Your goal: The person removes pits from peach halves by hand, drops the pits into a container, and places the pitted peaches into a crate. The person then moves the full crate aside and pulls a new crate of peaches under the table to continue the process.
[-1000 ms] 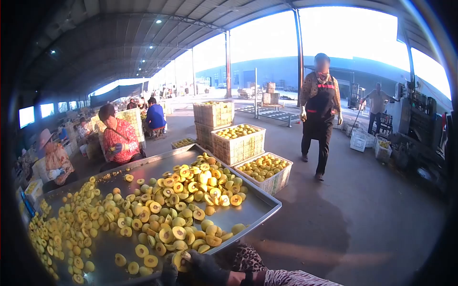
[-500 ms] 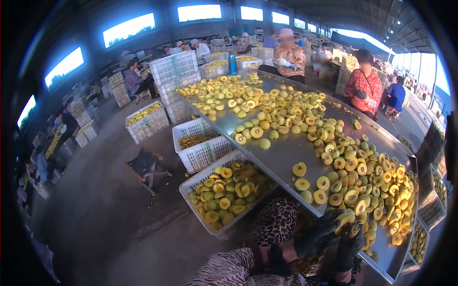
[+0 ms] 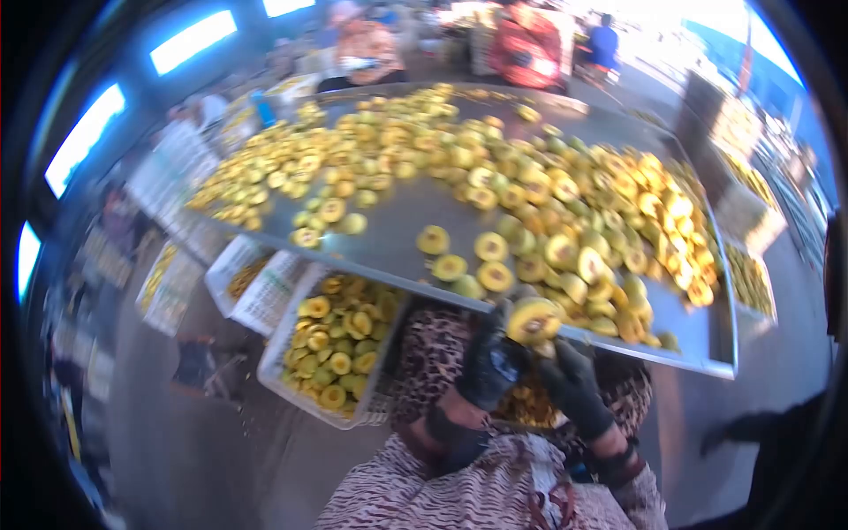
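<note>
My left hand (image 3: 491, 358), in a black glove, is closed around a yellow peach half (image 3: 533, 320) with its brown centre facing up. Close beside it, my right hand (image 3: 571, 382), also black-gloved, has its fingers curled in just under the fruit. Blur hides what those fingers hold, if anything. Both hands are above my lap at the near edge of a metal table (image 3: 389, 234). Many halved peaches (image 3: 583, 238) lie heaped on the table, several with brown stones showing. Below the hands, a container of yellow-brown pieces (image 3: 528, 402) is partly hidden.
A white crate (image 3: 276, 367) of peach halves stands left of my knees. Farther left are more crates (image 3: 252, 287) and a small stool (image 3: 205, 367). Two people (image 3: 367, 49) sit across the table. Stacked crates (image 3: 720, 115) stand at the right.
My view has turned right and down, so the table looks more level and more of my lap shows. A peach half remains at my hands, its cut face now more visible.
</note>
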The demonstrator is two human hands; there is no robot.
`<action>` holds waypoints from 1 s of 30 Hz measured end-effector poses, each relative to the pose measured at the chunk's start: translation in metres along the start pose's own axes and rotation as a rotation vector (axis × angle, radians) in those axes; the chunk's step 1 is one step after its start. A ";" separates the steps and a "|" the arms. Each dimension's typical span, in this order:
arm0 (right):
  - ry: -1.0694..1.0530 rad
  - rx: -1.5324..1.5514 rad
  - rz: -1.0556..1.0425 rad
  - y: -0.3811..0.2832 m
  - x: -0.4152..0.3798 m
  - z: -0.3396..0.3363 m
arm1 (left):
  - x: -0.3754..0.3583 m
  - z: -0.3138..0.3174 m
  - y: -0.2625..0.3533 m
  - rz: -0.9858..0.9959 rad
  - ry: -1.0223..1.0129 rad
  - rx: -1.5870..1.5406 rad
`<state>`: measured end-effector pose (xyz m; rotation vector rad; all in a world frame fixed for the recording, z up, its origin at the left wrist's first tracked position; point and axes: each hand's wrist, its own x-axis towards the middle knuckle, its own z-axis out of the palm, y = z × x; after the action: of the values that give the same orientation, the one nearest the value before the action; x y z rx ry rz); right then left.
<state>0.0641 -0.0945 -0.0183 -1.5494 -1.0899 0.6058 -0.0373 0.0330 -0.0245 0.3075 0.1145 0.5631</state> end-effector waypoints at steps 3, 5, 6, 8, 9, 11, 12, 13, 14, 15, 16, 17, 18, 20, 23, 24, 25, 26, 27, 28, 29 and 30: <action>0.023 0.026 0.009 0.001 -0.008 0.003 | 0.003 0.001 0.001 0.049 0.041 0.125; -0.094 -0.030 0.022 -0.004 -0.013 0.001 | 0.006 -0.012 -0.005 0.215 0.101 0.361; -0.072 0.000 0.008 0.004 -0.013 0.002 | 0.004 -0.021 -0.007 0.202 0.104 0.365; -0.018 0.152 0.037 -0.015 -0.010 0.001 | -0.002 -0.034 -0.009 0.616 -0.142 1.206; 0.032 0.299 0.057 -0.022 -0.008 0.001 | -0.003 -0.034 -0.011 0.607 -0.148 1.208; 0.082 0.375 0.092 -0.022 -0.007 0.002 | -0.001 -0.030 -0.013 0.628 -0.222 1.143; 0.070 0.445 0.148 -0.019 -0.007 0.002 | 0.001 -0.031 -0.014 0.625 -0.226 1.146; 0.055 0.514 0.204 -0.018 -0.006 0.003 | 0.004 -0.030 -0.014 0.422 -0.051 0.803; 0.055 0.517 0.204 -0.020 -0.006 0.004 | 0.006 -0.027 -0.014 0.218 0.116 0.456; 0.039 0.630 0.259 -0.024 -0.006 0.006 | 0.005 -0.025 -0.013 0.216 0.118 0.458; 0.023 0.742 0.314 -0.027 -0.006 0.007 | 0.001 -0.007 -0.009 0.124 0.074 0.267; 0.025 0.747 0.316 -0.028 -0.006 0.005 | -0.001 0.004 -0.006 0.031 0.031 0.076; -0.017 0.732 0.324 -0.027 -0.006 0.002 | 0.000 0.005 -0.005 0.028 0.034 0.079; -0.057 0.716 0.335 -0.026 -0.008 0.003 | 0.000 0.008 -0.005 0.057 0.018 0.153; -0.099 0.838 0.285 -0.019 -0.009 0.009 | -0.002 0.012 -0.011 0.246 0.010 0.398; -0.133 0.832 0.271 -0.017 -0.009 0.009 | -0.003 0.011 -0.013 0.244 0.012 0.398; -0.168 0.824 0.257 -0.015 -0.009 0.009 | -0.002 0.007 -0.014 0.302 0.015 0.493; -0.170 0.824 0.259 -0.016 -0.007 0.011 | -0.001 0.003 -0.016 0.362 0.018 0.589; -0.145 0.770 0.215 -0.017 -0.005 0.013 | 0.002 -0.003 -0.018 0.363 0.021 0.588; -0.121 0.716 0.173 -0.017 -0.005 0.016 | 0.004 -0.009 -0.020 0.442 0.018 0.710; -0.125 0.714 0.172 -0.004 -0.005 0.018 | 0.007 -0.009 -0.019 0.524 0.011 0.833; -0.130 0.608 0.080 0.019 -0.004 0.021 | 0.009 -0.006 -0.016 0.534 0.011 0.830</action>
<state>0.0506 -0.0881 -0.0424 -1.0351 -0.8322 0.9979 -0.0226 0.0266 -0.0360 1.1651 0.2801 1.0340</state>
